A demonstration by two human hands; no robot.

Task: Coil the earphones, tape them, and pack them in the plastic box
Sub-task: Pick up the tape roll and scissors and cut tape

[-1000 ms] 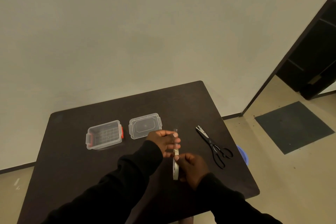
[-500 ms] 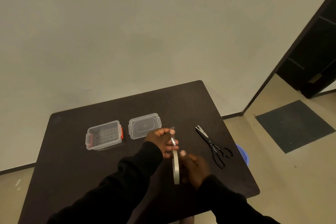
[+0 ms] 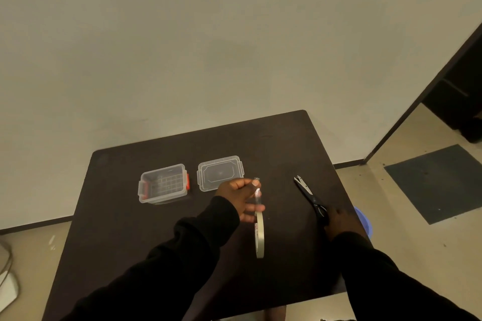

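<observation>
The left hand (image 3: 241, 197) was closed on a thin ring-shaped roll of pale tape (image 3: 259, 234), its fingertips pinching a pulled-out clear strip (image 3: 257, 191) near the top while the roll hung edge-on below, just above the dark square table (image 3: 125, 216); the right hand (image 3: 339, 221) lay at the handles of the black-handled scissors (image 3: 310, 198), which rested on the table with the blades pointing away; whether its fingers had closed on the handles I could not tell, since the hand covered them.

The small clear plastic box with red latches (image 3: 163, 183) stood open and upright at the far left of the table; nothing like earphones showed inside it, though the ribbed clear floor made that hard to be sure of; its clear flat lid (image 3: 220, 173) lay just beside it to the right, apart from it.

The earphones themselves could not be made out anywhere; they may have been bunched inside the left hand under the strip, but that was hidden.

As a judgement, the task stood about midway, at the taping step: a length of tape was drawn and looked ready to be cut; still to do were cutting it, wrapping it round the coil, placing the bundle in the box, and probably closing the lid.
</observation>
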